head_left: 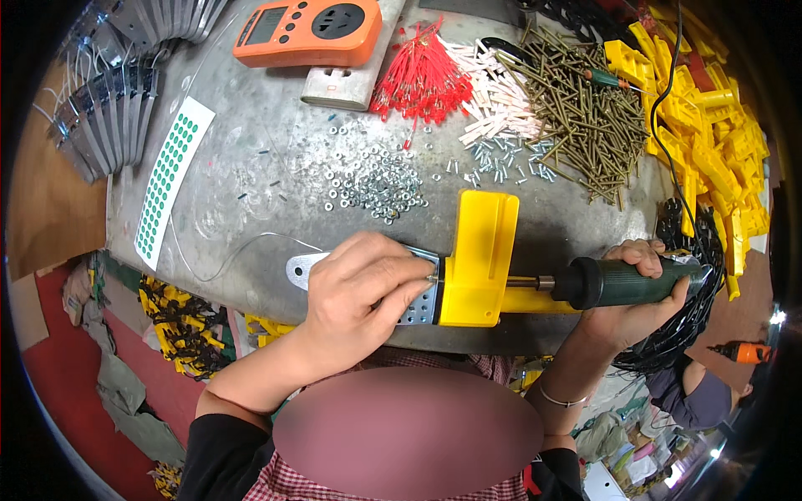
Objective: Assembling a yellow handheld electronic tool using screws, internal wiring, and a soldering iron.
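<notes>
My right hand (639,296) is wrapped round a dark green power screwdriver (606,284), which lies level. Its bit meets a long brass-coloured screw (524,282) that runs into the side of a yellow plastic part (479,259). On the left of that part is a metal plate (422,305) with holes. My left hand (368,288) pinches with thumb and forefinger at the plate's edge by the yellow part; whatever small thing is between the fingertips is mostly hidden. A flat grey metal end (302,269) with a hole shows left of my left hand.
Metal nuts (376,184), short screws (505,159), long brass-coloured screws (585,108), white sleeves (497,92) and red-leaded parts (422,75) lie in heaps. An orange meter (309,33) stands behind. Yellow parts (702,125) pile up right; a green-dotted sticker sheet (174,179) lies left. A black cable (656,117) hangs at right.
</notes>
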Demonstrator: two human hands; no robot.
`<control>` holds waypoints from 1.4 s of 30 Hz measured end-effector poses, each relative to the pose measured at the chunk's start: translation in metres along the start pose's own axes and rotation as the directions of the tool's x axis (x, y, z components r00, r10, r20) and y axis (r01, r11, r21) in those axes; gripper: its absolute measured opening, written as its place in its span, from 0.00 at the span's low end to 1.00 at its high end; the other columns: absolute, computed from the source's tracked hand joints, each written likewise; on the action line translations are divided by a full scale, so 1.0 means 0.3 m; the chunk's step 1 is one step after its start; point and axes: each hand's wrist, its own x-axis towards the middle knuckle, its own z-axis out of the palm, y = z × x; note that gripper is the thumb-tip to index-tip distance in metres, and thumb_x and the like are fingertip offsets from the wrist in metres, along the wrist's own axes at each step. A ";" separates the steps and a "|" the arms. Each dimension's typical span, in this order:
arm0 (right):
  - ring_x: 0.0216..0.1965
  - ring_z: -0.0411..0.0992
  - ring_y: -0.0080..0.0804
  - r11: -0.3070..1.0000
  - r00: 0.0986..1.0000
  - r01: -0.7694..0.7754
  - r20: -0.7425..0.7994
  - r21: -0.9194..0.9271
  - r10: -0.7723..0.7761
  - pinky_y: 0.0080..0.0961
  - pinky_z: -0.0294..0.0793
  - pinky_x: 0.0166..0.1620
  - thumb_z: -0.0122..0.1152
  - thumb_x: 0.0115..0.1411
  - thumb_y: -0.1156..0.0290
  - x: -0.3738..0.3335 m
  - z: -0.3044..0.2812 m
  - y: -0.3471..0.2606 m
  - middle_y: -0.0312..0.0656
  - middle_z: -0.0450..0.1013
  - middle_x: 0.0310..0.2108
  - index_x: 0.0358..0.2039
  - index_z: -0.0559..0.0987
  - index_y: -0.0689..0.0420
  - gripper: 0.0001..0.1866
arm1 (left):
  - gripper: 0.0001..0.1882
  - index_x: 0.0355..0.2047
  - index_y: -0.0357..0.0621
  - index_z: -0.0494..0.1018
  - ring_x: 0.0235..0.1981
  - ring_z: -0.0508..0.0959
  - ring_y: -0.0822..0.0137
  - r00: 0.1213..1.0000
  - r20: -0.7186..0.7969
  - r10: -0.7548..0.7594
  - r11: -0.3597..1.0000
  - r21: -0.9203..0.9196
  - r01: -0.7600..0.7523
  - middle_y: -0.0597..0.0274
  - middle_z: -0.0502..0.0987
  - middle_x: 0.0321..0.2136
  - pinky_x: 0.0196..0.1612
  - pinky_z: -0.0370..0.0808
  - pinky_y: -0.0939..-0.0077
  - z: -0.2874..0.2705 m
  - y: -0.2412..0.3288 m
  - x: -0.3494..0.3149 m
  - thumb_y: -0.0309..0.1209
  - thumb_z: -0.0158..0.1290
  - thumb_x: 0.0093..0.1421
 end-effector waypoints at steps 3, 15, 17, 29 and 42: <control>0.30 0.67 0.26 0.999 0.999 0.014 -0.034 -0.052 -0.016 0.29 0.71 0.42 0.48 0.63 0.52 0.002 0.001 0.001 0.35 0.65 0.25 0.41 0.69 0.62 0.23 | 0.08 0.30 0.39 0.81 0.27 0.78 0.65 0.997 0.070 -0.017 0.999 -0.041 0.020 0.59 0.78 0.26 0.30 0.73 0.75 -0.015 -0.008 0.002 0.21 0.63 0.47; 0.28 0.66 0.24 0.997 0.993 -0.003 -0.119 -0.073 -0.006 0.29 0.72 0.40 0.52 0.61 0.54 0.014 0.006 -0.014 0.33 0.63 0.23 0.39 0.67 0.60 0.20 | 0.06 0.29 0.38 0.81 0.25 0.78 0.64 0.993 0.112 -0.044 0.994 -0.096 0.055 0.58 0.78 0.25 0.29 0.73 0.74 -0.012 -0.008 0.012 0.21 0.62 0.48; 0.30 0.66 0.25 0.999 0.997 -0.004 -0.075 -0.046 0.001 0.30 0.72 0.42 0.53 0.61 0.55 0.014 0.002 -0.019 0.34 0.64 0.25 0.40 0.67 0.61 0.20 | 0.06 0.30 0.38 0.80 0.26 0.78 0.64 0.992 0.118 -0.042 0.992 -0.110 0.055 0.57 0.78 0.25 0.29 0.74 0.74 -0.014 -0.008 0.012 0.21 0.61 0.49; 0.29 0.61 0.24 0.998 0.994 0.058 0.096 0.017 -0.059 0.29 0.67 0.42 0.51 0.61 0.54 -0.106 -0.003 -0.088 0.33 0.60 0.26 0.45 0.65 0.62 0.23 | 0.35 0.51 0.39 0.72 0.51 0.73 0.49 0.952 0.273 0.140 0.928 0.299 -0.223 0.51 0.74 0.49 0.55 0.66 0.55 -0.024 0.017 -0.031 0.47 0.64 0.47; 0.26 0.62 0.24 0.987 0.987 0.159 -0.004 0.024 -0.159 0.26 0.68 0.39 0.53 0.59 0.53 -0.122 -0.015 -0.040 0.33 0.61 0.22 0.41 0.65 0.61 0.23 | 0.36 0.51 0.38 0.72 0.50 0.73 0.50 0.952 0.252 0.173 0.929 0.280 -0.243 0.52 0.74 0.49 0.53 0.67 0.57 -0.013 0.001 -0.037 0.49 0.64 0.47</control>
